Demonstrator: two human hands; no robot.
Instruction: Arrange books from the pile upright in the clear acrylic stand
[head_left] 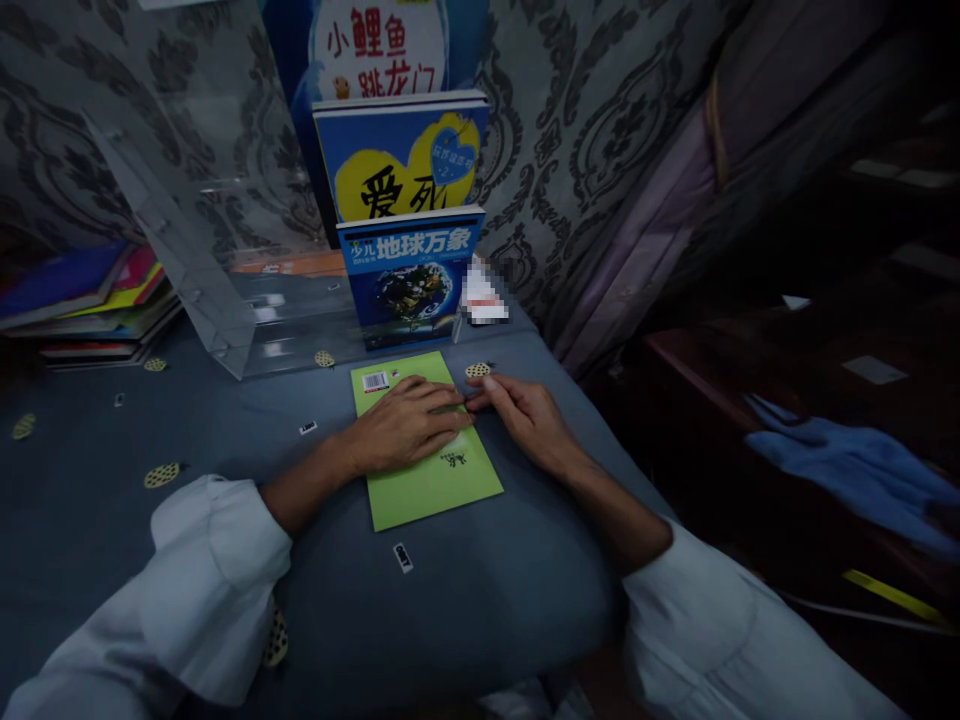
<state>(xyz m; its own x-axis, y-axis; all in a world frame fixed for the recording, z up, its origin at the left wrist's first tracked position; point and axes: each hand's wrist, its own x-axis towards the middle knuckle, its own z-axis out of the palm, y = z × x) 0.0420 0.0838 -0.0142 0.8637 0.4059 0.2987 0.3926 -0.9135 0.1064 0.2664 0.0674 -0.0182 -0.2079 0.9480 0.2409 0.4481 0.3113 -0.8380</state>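
Note:
A light green book lies on the blue-grey cloth, a barcode near its top left corner. My left hand rests flat across its upper middle, palm down with the fingers stretched toward its right edge. At that edge is my right hand, thumb and fingers brought together, the fingertips close to those of my left hand. Whether anything is pinched there is hidden. Just behind the green book, a blue book with a globe on its cover stands upright in a clear stand.
Behind the globe book stand a blue and yellow book and a taller blue book. Several books lie stacked at the left. A patterned wall closes off the back. A blue cloth lies at the right, beyond the table edge.

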